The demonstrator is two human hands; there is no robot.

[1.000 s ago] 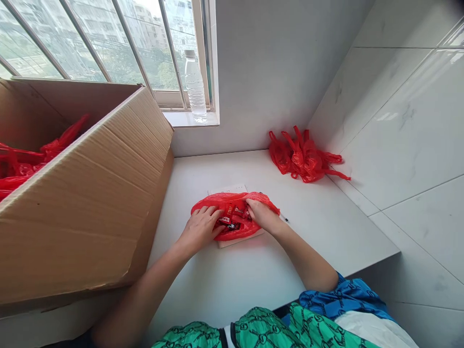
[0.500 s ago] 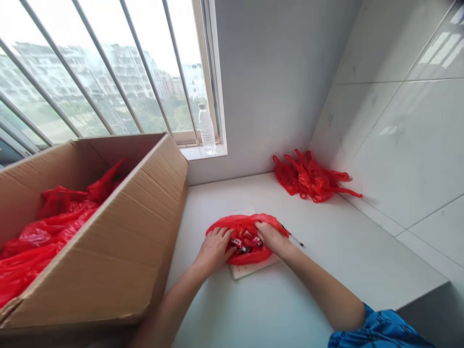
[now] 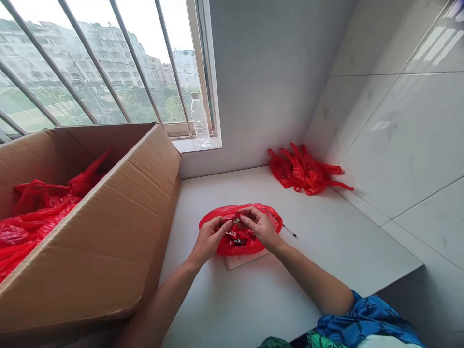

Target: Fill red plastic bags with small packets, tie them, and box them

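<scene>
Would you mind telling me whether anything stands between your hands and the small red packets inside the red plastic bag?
Nothing visible does: the left hand and right hand are at the open red plastic bag, directly above the small red packets, with nothing between.

The small packet at the fingertips of the left hand and right hand is too small to read, as are the wrappers inside the red plastic bag. That bag hides most of the paper sheet beneath it. At 9 o'clock, the cardboard box runs off the picture's edge, its wall hiding part of the red bags inside
</scene>
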